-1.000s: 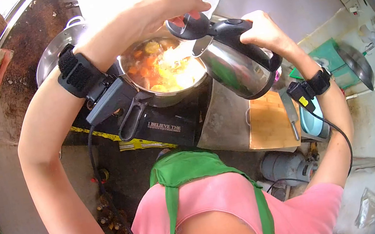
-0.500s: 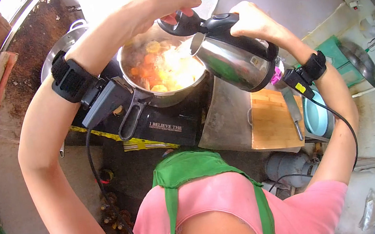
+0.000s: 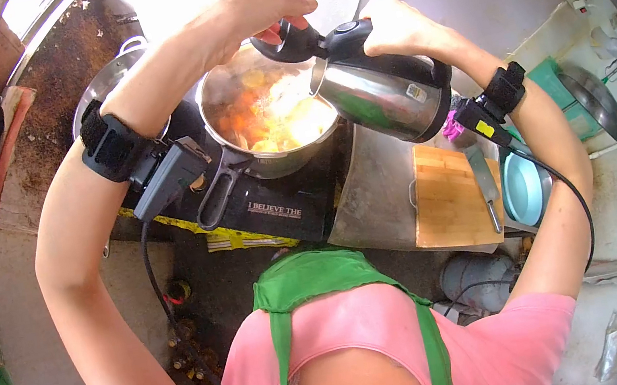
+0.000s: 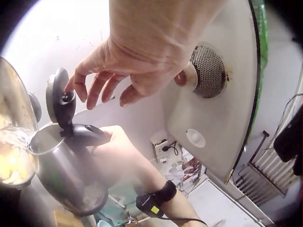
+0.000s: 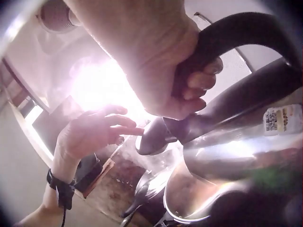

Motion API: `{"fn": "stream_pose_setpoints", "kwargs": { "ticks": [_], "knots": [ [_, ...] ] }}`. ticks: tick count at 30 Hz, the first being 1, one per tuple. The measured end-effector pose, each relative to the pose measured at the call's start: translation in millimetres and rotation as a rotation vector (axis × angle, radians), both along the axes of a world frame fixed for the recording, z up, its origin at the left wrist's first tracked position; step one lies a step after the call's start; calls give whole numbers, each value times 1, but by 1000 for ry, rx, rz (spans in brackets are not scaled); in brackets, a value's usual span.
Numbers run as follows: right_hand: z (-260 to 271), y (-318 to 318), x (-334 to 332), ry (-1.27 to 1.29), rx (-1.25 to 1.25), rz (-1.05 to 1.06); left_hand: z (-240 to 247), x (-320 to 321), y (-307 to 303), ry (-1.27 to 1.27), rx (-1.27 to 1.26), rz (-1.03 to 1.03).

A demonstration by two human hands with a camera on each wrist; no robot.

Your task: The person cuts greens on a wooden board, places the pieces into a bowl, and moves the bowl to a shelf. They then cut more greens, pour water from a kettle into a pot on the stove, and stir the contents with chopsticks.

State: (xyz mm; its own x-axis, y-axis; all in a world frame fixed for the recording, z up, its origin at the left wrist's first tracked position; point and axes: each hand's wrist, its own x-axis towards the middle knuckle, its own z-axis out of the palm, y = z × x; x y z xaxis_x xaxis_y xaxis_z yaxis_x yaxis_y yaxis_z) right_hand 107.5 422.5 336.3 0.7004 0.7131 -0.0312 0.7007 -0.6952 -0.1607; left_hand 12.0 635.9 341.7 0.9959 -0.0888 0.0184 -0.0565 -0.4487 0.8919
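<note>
The right hand [image 3: 403,28] grips the black handle of a steel kettle [image 3: 382,97], which is tilted with its spout over a pot [image 3: 280,166] of orange and yellow food pieces. Clear liquid runs from the spout into the pot in the left wrist view. The kettle's black lid [image 4: 58,97] stands raised. Fingertips of the left hand [image 3: 265,5] touch the lid, the fingers loosely bent. In the right wrist view the fingers [image 5: 201,81] curl round the kettle handle [image 5: 236,28].
Right of the pot lie a wooden board [image 3: 448,198] and a cleaver [image 3: 484,179], with a blue basin [image 3: 522,188] beside them. Behind the left forearm is a metal pan [image 3: 106,78]. The pot's handle [image 3: 218,199] points toward the body. A gas cylinder [image 3: 476,278] stands below.
The kettle and both hands have shifted left in the head view, and the kettle is tilted further, nearer to level. The right hand keeps its grip and the left stays at the lid.
</note>
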Motion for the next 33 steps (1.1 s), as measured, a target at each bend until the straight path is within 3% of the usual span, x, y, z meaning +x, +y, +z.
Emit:
{"fn": "stream_pose_setpoints", "kwargs": {
  "ticks": [25,33],
  "knots": [
    [12,10,3,-59,-66,0,-3,2,11,-91,-28,1],
    [12,-8,-10,-33,115,8,-12,8,10,-76,-108,1]
  ]
}}
